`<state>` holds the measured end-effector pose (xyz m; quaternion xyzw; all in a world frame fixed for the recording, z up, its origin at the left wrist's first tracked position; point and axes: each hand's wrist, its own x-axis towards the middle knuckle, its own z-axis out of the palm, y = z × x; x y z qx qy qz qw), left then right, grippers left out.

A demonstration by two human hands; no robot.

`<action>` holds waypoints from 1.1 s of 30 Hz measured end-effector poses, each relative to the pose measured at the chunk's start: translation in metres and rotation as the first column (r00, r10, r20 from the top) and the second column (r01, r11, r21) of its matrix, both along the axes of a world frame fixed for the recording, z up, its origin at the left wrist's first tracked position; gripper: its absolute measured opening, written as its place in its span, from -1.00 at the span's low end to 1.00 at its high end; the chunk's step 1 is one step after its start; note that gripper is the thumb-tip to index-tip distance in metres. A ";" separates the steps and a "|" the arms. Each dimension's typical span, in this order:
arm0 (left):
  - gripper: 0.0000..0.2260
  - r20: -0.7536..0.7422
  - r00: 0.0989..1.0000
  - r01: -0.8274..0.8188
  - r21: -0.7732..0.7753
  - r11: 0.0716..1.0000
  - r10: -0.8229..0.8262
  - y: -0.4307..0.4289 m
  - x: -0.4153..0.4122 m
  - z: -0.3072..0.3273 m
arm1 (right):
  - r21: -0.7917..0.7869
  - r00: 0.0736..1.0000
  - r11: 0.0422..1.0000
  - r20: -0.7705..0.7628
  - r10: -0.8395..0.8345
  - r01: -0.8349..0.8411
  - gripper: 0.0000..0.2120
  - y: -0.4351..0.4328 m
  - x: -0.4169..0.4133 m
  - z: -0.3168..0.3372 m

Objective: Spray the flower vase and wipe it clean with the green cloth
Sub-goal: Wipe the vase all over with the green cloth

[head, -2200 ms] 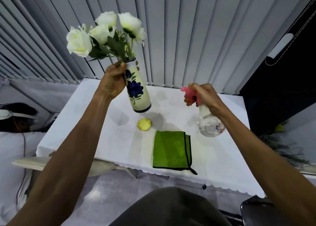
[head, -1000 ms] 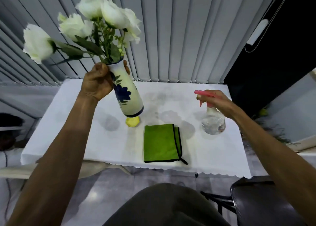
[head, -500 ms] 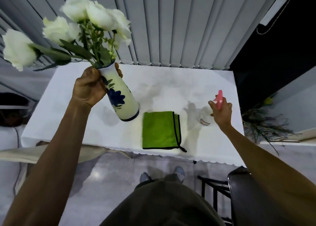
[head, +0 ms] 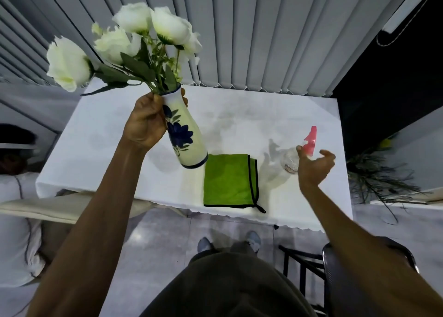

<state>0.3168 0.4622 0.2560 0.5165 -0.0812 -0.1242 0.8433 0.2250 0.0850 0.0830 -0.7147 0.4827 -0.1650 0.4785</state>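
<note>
My left hand grips the neck of a cream flower vase with a blue flower pattern, held tilted above the white table. White artificial roses stick out of it. A folded green cloth with black trim lies flat near the table's front edge, just right of the vase's base. The clear spray bottle with a pink trigger head stands on the table at the right. My right hand hovers beside it, fingers spread, holding nothing.
Grey vertical blinds hang behind the table. A black chair stands at the lower right, close to my right arm. A person in white sits at the left. Dried plants lie on a ledge at the right.
My right hand set the spray bottle down on the table and let go of it, fingers now apart. The vase stayed lifted in my left hand, shifting slightly right over the yellow object.
</note>
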 end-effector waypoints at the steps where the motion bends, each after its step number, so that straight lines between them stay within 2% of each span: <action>1: -0.51 -0.012 1.000 0.012 -0.015 1.000 -0.012 0.000 -0.001 -0.002 | -0.009 0.997 0.997 0.011 -0.081 0.081 -0.40 0.015 -0.008 0.003; 3: -0.57 -0.038 0.999 0.027 -0.022 0.999 -0.028 0.001 0.001 -0.003 | -0.033 0.998 0.998 0.029 -0.053 0.054 -0.56 0.043 -0.022 -0.002; 5: -0.57 -0.051 0.998 0.023 -0.024 0.999 -0.024 -0.001 0.001 -0.003 | -0.006 0.987 0.988 -0.027 0.155 -0.156 -0.68 0.066 -0.025 -0.019; 6: -0.57 -0.055 0.998 0.020 -0.035 0.999 -0.022 -0.003 0.001 -0.005 | 0.037 0.960 0.964 -0.084 0.267 -0.265 -0.69 0.074 -0.022 -0.027; 8: -0.58 -0.069 0.997 0.019 -0.031 0.999 -0.021 -0.005 0.001 -0.007 | 0.164 0.871 0.890 -0.192 0.452 -0.425 -0.57 0.086 -0.011 -0.039; 11: -0.60 -0.092 0.996 0.002 -0.006 1.000 -0.003 -0.006 -0.002 -0.010 | 0.302 0.784 0.839 -0.312 0.536 -0.453 -0.35 0.092 0.009 -0.063; 14: -0.62 -0.109 0.994 0.006 0.000 1.000 -0.006 -0.006 -0.004 -0.014 | 0.308 0.734 0.849 -0.429 0.527 -0.429 -0.28 0.094 0.020 -0.079; 16: -0.55 -0.129 0.992 0.006 0.019 1.000 -0.004 -0.006 -0.004 -0.015 | 0.286 0.746 0.874 -0.456 0.485 -0.393 -0.26 0.093 0.024 -0.083; 18: -0.44 -0.144 0.990 0.000 0.036 0.999 0.005 -0.006 -0.002 -0.015 | 0.277 0.768 0.886 -0.444 0.462 -0.373 -0.25 0.093 0.028 -0.091; 20: -0.46 -0.127 0.992 -0.004 0.034 0.999 0.008 -0.005 -0.001 -0.018 | 0.274 0.765 0.879 -0.436 0.475 -0.390 -0.28 0.092 0.031 -0.101; 24: -0.50 -0.109 0.994 0.000 0.009 1.000 0.001 -0.001 -0.001 -0.020 | 0.306 0.743 0.865 -0.444 0.500 -0.399 -0.55 0.102 0.039 -0.089; 27: -0.48 -0.110 0.994 0.013 0.010 1.000 -0.012 0.001 -0.001 -0.018 | 0.426 0.796 0.822 -0.304 0.523 -0.378 -0.78 0.107 0.044 -0.077; 31: -0.45 -0.122 0.992 0.028 -0.009 1.000 -0.029 -0.001 -0.003 -0.014 | 0.490 0.821 0.746 -0.099 0.562 -0.452 -0.67 0.106 0.036 -0.049; 33: -0.47 -0.119 0.992 0.028 -0.023 0.999 -0.030 -0.002 -0.005 -0.012 | 0.443 0.802 0.719 -0.002 0.598 -0.535 -0.74 0.106 0.034 -0.019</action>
